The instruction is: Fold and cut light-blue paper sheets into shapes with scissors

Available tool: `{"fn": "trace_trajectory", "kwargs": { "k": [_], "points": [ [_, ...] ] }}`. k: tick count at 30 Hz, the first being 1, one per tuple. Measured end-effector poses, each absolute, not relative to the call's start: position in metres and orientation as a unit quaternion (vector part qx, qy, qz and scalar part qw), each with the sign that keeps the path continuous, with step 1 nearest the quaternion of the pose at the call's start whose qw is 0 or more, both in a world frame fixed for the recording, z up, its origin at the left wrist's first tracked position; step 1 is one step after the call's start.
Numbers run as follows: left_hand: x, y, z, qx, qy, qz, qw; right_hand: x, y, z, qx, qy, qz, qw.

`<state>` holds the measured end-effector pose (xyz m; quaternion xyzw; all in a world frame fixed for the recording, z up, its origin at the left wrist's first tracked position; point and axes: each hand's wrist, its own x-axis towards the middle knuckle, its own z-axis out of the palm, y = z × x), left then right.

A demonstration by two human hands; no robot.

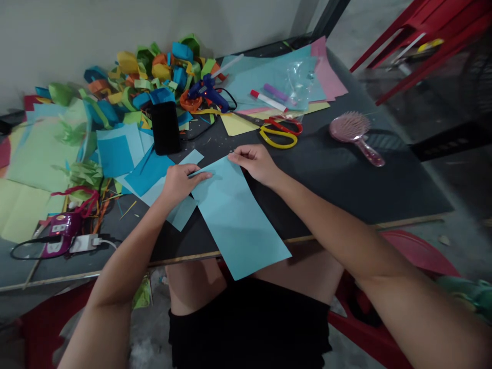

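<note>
Pale blue paper, one plain sheet [244,220], is held between two bare hands at the near side of a dark table [338,184]. The left hand [180,185] pinches the sheet near its far left corner, the thumb laid flat on top and pointing right, the other fingers bent, partly hidden at the paper's edge. The right hand [254,163] is nearly closed, thumb and forefinger pinching the far right corner, the remaining fingers curled in. A short gap of paper edge lies between the two grips.

The sheet is a long rectangle, smooth and unmarked, with straight edges and a slight curve along its length. Its long axis slants from the hands, at the far left, down towards the wearer and a little to the right. The near end sticks out past the table edge, above the lap.

Beside the left hand lie a light blue strip [183,214] and brighter blue pieces [148,175]; a black phone [166,128] is just beyond. Past the right hand rest scissors [269,122] with one red and one yellow handle, and farther right, a pink hairbrush [350,128].
</note>
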<state>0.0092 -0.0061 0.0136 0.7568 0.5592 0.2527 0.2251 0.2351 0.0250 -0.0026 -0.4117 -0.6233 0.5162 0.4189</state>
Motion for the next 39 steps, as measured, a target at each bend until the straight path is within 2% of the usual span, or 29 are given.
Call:
{"fn": "trace_trajectory", "kwargs": {
  "k": [12, 21, 30, 32, 36, 39],
  "points": [
    [0.008, -0.006, 0.013, 0.743, 0.544, 0.279, 0.273, 0.239, 0.024, -0.001, -0.428, -0.628, 0.483, 0.435],
    [-0.002, -0.003, 0.018, 0.755, 0.535, 0.27, 0.264, 0.25, 0.025, -0.008, -0.451, -0.637, 0.435, 0.45],
    [0.004, -0.006, 0.014, 0.736, 0.532, 0.233, 0.347, 0.249, 0.03, -0.007, -0.456, -0.58, 0.519, 0.431],
    [0.008, -0.008, 0.013, 0.743, 0.523, 0.219, 0.357, 0.249, 0.028, -0.001, -0.436, -0.623, 0.502, 0.412],
    [0.015, -0.011, 0.014, 0.769, 0.497, 0.196, 0.349, 0.248, 0.019, 0.009, -0.418, -0.725, 0.462, 0.295],
    [0.016, -0.013, 0.014, 0.783, 0.49, 0.189, 0.334, 0.247, 0.015, 0.012, -0.409, -0.762, 0.435, 0.251]
  ]
}}
